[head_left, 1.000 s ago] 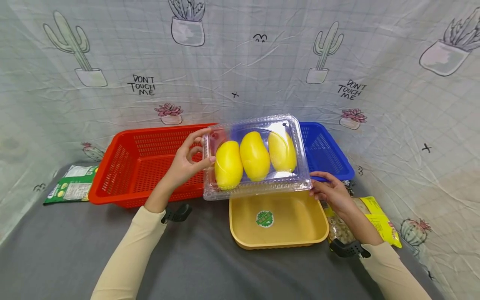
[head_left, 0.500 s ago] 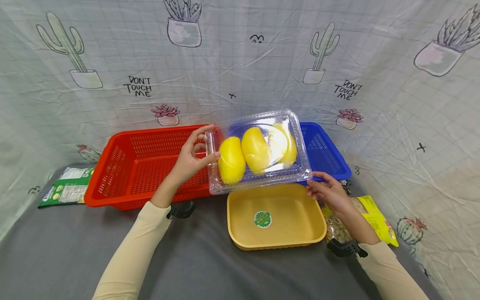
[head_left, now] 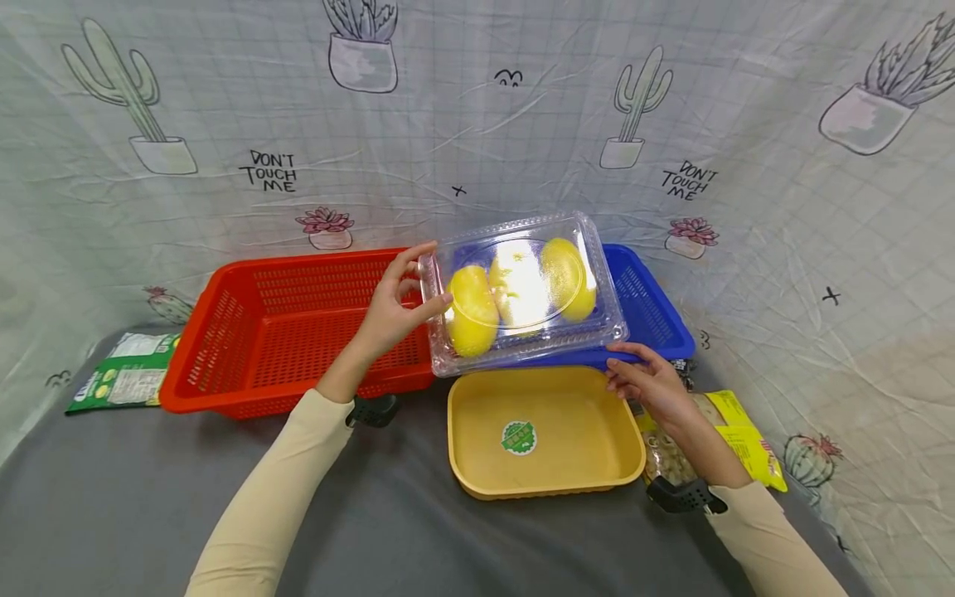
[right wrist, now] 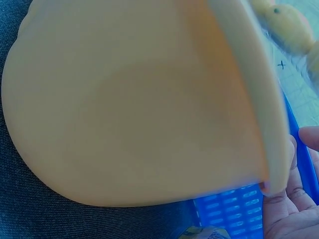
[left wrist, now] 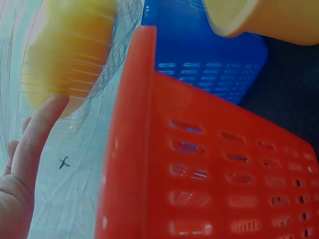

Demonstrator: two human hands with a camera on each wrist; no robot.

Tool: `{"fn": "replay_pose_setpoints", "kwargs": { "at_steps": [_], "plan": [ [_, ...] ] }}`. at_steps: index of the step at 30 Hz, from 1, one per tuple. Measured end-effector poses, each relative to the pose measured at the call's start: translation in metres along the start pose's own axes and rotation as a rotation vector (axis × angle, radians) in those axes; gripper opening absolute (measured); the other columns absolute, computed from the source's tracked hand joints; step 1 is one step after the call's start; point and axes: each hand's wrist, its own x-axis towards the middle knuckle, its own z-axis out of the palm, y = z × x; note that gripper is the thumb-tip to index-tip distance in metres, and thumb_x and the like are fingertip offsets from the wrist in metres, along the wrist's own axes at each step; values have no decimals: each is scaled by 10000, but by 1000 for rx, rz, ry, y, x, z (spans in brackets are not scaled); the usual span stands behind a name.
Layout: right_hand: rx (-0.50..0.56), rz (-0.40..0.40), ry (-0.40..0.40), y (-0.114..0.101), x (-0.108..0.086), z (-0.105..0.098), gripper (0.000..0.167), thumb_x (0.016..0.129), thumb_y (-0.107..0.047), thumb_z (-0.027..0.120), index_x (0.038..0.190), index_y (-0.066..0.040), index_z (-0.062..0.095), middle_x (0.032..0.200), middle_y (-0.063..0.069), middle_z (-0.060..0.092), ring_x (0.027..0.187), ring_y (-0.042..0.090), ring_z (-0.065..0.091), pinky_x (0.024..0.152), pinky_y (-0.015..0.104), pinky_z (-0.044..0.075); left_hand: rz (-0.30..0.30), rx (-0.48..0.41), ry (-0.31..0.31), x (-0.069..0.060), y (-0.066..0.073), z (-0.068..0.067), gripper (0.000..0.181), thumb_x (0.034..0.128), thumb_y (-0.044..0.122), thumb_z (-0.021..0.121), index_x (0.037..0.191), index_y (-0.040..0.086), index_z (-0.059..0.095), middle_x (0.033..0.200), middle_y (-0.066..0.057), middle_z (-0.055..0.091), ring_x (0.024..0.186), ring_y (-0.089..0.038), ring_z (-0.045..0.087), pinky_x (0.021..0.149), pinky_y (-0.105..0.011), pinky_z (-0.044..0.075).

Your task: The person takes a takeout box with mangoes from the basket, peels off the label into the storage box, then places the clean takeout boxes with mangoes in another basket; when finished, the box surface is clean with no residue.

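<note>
A clear plastic clamshell box [head_left: 533, 338] with yellow mangoes [head_left: 473, 323] inside is held tilted above the blue basket [head_left: 649, 311] in the head view. My left hand [head_left: 391, 311] grips its left edge, thumb in front and fingers behind. In the left wrist view, one finger [left wrist: 42, 127] lies against the box wall beside a mango [left wrist: 75, 50]. My right hand [head_left: 652, 385] is by the lower right corner, fingers loosely bent. The right wrist view shows that hand [right wrist: 294, 199] beside the yellow basin's rim [right wrist: 271, 144], with a gap to the box.
A red basket [head_left: 261, 406] stands at the left, with a green packet [head_left: 123, 377] beyond it. The yellow basin [head_left: 548, 477] sits in front of the blue basket. Yellow bags [head_left: 746, 435] lie at the right, partly under my right forearm. A printed cloth [head_left: 462, 124] hangs behind.
My left hand has moved the box slightly up and to the right. Glare has shifted across its lid. The right hand stays near the same corner.
</note>
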Motion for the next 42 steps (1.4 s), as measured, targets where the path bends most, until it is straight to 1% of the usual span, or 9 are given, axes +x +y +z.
{"fn": "replay_pose_setpoints", "kwargs": {
  "at_steps": [7, 12, 18, 22, 25, 29, 34, 38, 42],
  "plan": [
    [-3, -1, 4, 2, 0, -1, 207, 954, -131, 635, 1157, -152, 600, 839, 22, 703, 693, 115, 667, 604, 222, 555, 63, 28, 8, 13, -6, 8, 653, 855, 148, 724, 1443, 211, 449, 1443, -39, 410, 1066, -239, 434, 914, -433, 450],
    [-21, 0, 2, 1, 0, 0, 208, 960, -141, 627, 1163, -156, 587, 847, 21, 700, 702, 112, 665, 613, 223, 555, 36, 50, -10, 21, -6, 14, 649, 863, 198, 730, 1446, 228, 448, 1450, -57, 392, 1112, -258, 456, 973, -486, 427],
    [-26, -10, -11, 0, 0, 1, 225, 969, -137, 612, 1190, -124, 574, 851, 19, 701, 709, 111, 666, 615, 224, 553, 8, 89, -34, 32, -9, 19, 662, 856, 216, 735, 1450, 224, 445, 1347, -121, 411, 1081, -302, 524, 906, -513, 492],
    [-12, -15, -15, 1, 1, 1, 207, 968, -131, 613, 1172, -136, 586, 837, 10, 702, 700, 110, 665, 607, 221, 551, 32, 132, -49, 39, -11, 23, 661, 850, 209, 738, 1446, 205, 452, 1194, -153, 438, 977, -304, 531, 880, -530, 489],
    [-5, -12, -13, 1, 1, 1, 197, 962, -137, 623, 1157, -148, 599, 833, 12, 700, 696, 111, 664, 604, 219, 550, 30, 170, -63, 43, -9, 26, 663, 848, 237, 745, 1444, 223, 457, 1142, -146, 446, 946, -298, 528, 871, -498, 482],
    [-14, -12, -2, 1, 2, 0, 191, 959, -141, 629, 1148, -158, 605, 829, 14, 693, 692, 107, 662, 600, 219, 549, -1, 216, -92, 48, -6, 29, 679, 846, 288, 754, 1451, 249, 448, 1147, -126, 454, 966, -289, 522, 818, -430, 495],
    [-5, -8, 9, 1, 2, 1, 179, 957, -125, 630, 1133, -150, 607, 813, 13, 695, 678, 107, 661, 590, 217, 545, -14, 208, -118, 56, -6, 37, 679, 852, 272, 751, 1455, 222, 442, 1134, -136, 451, 995, -291, 512, 833, -414, 504],
    [7, -7, 13, 0, 1, 2, 190, 956, -113, 628, 1144, -122, 601, 811, 21, 700, 675, 113, 663, 587, 220, 543, -23, 193, -111, 60, -9, 46, 670, 852, 270, 749, 1450, 226, 448, 1166, -140, 439, 1030, -288, 484, 860, -407, 500],
    [2, -5, 10, 0, 1, 2, 207, 960, -117, 623, 1164, -111, 589, 818, 19, 701, 681, 112, 666, 596, 222, 547, -45, 190, -99, 60, -11, 55, 665, 849, 267, 751, 1443, 225, 454, 1176, -147, 440, 1008, -294, 500, 803, -417, 524]
  ]
}}
